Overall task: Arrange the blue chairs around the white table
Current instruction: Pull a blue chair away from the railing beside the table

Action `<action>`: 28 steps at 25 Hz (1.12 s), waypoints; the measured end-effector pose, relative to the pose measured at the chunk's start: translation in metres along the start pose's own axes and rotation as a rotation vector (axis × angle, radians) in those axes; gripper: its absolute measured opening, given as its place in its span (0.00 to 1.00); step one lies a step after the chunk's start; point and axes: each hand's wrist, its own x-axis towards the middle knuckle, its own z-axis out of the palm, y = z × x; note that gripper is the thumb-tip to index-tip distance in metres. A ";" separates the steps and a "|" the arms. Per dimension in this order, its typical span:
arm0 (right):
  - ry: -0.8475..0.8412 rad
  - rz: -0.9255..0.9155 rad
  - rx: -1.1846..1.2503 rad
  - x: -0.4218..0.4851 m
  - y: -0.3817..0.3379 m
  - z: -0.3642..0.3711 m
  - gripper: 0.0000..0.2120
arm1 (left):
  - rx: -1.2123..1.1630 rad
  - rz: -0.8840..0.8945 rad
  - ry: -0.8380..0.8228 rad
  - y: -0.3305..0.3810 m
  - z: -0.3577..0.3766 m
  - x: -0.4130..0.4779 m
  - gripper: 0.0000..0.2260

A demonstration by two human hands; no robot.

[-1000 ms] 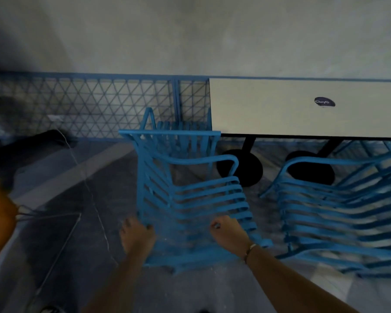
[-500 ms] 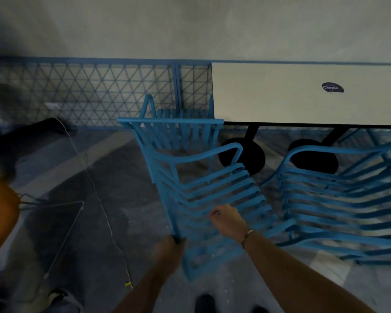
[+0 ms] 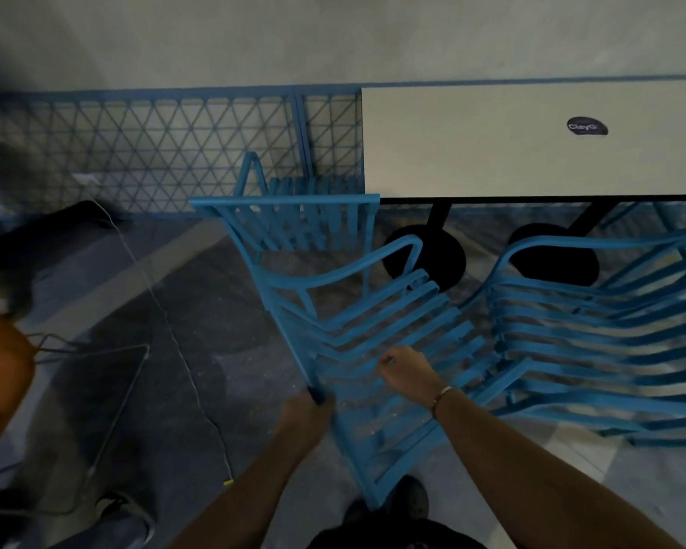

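Left hand (image 3: 305, 414) grips side rail of tilted blue armchair (image 3: 325, 280); right hand (image 3: 406, 376) curled round slat. White table (image 3: 472, 144) at 1 o'clock, second blue chair (image 3: 595, 400) at 3 o'clock.

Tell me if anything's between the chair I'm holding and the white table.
Nothing stands directly between the held chair and the white table; its black base sits underneath. A second blue chair crowds its right, and a third chair sits at the table's left end.

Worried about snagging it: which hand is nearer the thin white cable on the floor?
Left. The left hand grips the blue chair right of the cable; the right hand holds its slats farther right.
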 end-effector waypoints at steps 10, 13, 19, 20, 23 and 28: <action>0.011 0.081 0.081 0.043 -0.002 0.014 0.09 | 0.152 0.008 0.292 0.044 -0.047 0.075 0.13; 0.028 0.098 0.097 0.070 -0.033 0.023 0.10 | 0.230 0.131 0.128 0.045 -0.072 0.097 0.14; 0.139 0.131 0.131 0.105 -0.111 0.048 0.11 | 0.446 0.285 0.059 0.040 -0.158 0.152 0.16; 0.162 0.113 0.134 0.109 -0.124 0.050 0.11 | 0.432 0.297 0.081 0.043 -0.175 0.160 0.14; 0.206 0.107 0.181 0.115 -0.160 0.040 0.06 | 0.384 0.357 0.125 0.061 -0.220 0.177 0.10; 0.278 0.134 0.271 0.127 -0.175 -0.001 0.10 | 0.330 0.426 0.180 0.093 -0.245 0.194 0.15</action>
